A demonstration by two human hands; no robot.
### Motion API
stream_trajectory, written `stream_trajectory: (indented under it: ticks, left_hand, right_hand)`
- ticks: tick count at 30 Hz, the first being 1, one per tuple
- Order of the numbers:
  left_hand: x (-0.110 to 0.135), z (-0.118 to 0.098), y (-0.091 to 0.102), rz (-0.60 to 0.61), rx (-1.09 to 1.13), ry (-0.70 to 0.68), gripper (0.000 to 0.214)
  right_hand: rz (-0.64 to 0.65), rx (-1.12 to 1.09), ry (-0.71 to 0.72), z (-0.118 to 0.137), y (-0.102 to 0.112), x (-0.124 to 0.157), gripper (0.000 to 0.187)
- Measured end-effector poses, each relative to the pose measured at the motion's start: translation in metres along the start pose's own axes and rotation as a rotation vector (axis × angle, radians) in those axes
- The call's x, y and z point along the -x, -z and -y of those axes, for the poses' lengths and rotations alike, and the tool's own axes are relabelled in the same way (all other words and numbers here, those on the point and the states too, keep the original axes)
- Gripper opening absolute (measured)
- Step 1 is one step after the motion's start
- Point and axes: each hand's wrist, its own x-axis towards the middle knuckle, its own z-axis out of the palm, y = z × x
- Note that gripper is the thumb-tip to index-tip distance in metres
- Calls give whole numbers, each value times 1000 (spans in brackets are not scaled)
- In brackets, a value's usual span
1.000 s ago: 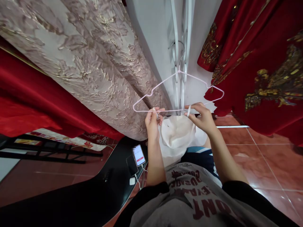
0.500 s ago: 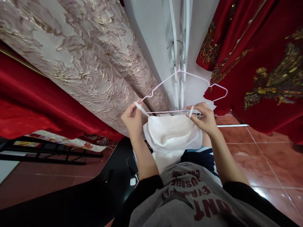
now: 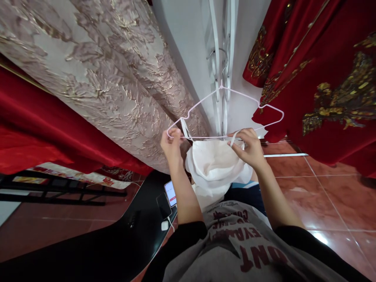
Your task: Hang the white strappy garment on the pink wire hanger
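Note:
A pale pink clothes hanger [image 3: 202, 102] hangs by its metal hook from a white rack. Below its bottom bar hangs a white garment [image 3: 217, 156] with thin straps. Its left strap [image 3: 185, 128] is looped over the hanger's left notch. My left hand [image 3: 172, 147] is closed round the hanger's lower left end, fingertips close to that strap. Pinched between thumb and fingers of my right hand [image 3: 249, 145] is the right strap [image 3: 234, 138], just in front of the bottom bar. The garment's lower part drops toward my lap.
A pink-gold brocade garment [image 3: 123, 70] hangs close on the left, and red embroidered garments [image 3: 331, 78] on the right. Behind the hanger are white rack uprights [image 3: 216, 35]. Two phones, one a lit phone [image 3: 170, 194], and a white charger [image 3: 165, 226] lie on a black surface [image 3: 117, 243].
The left strap has gone over the hanger's left arm into the notch, and my left hand has let it go and taken the hanger's end. The right strap shifted slightly left.

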Motion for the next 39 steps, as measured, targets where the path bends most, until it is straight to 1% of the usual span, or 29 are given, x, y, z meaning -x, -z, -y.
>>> stream_trajectory:
  ticks: [2,3,5,7,8,9,12,14,15,16,17,20,21,22,24,26,27,30,31,32,34,35,36,37,39]
  left_hand:
    - [17,15,-7,3,104,115,39]
    - [25,20,-11,16,130,132,40]
    - [37,24,-21,25,143,100,38]
    - [42,23,-27,15,134,39,36]
    - [43,22,-28,11,130,19,36]
    - [43,20,-29,7,127,6,35]
    - [42,17,-26,1,122,-6,34]
    - [41,16,-24,2,109,-9,34]
    - [40,17,-24,7,102,-9,33]
    - [40,18,-23,16,96,-8,33]
    - [39,19,-23,22,95,-10,34]
    - [38,22,-23,22,101,-22,33]
    - [38,23,-23,18,101,-21,32]
    - [38,24,-23,17,100,-14,30]
    - [39,25,-24,22,102,19,27]
    - [40,25,-25,29,114,54,27]
    - [40,24,-25,29,118,64,28]
    - [41,22,-25,32,114,79,33]
    - [42,21,-25,36,109,84,34]
    - [42,21,-24,41,102,88,34]
    - [43,19,-23,56,87,96,35]
    - [43,19,-21,74,81,106,34]
    - [44,19,-19,100,76,122,34]
    - [45,19,-16,133,67,141,34]
    - [47,15,-7,231,20,191,34]
  right_hand:
    - [2,12,8,2,-1,0,12]
    - [2,16,12,3,-2,0,13]
    - [-14,7,18,5,-2,3,14]
    - [-84,-36,-4,4,-2,8,18]
    - [-157,-59,-30,1,-1,11,20]
    - [-259,-77,-66,-4,1,13,24]
    - [-632,-79,-158,-29,14,15,39]
    - [-786,-82,-171,-46,29,9,46]
    - [-806,-100,-161,-52,38,5,47]
    - [-766,-117,-158,-56,47,-1,46]
    - [-693,-118,-161,-56,55,-7,43]
    - [-378,-49,-201,-45,76,-31,25]
    - [-297,-17,-211,-39,80,-39,19]
    - [-230,12,-213,-33,83,-46,16]
    - [-168,66,-177,-21,83,-57,18]
    - [-170,111,-100,-10,75,-59,22]
    - [-197,117,-57,-5,67,-57,22]
    - [-259,46,45,7,35,-38,18]
    - [-202,2,69,9,24,-30,20]
    - [-94,-42,87,11,13,-23,23]
    - [104,-69,67,10,-4,-11,26]
    - [164,-57,47,9,-9,-8,26]
    - [187,-34,23,7,-12,-6,25]
    - [183,-10,5,5,-13,-5,24]
    - [147,20,-15,2,-12,-6,21]
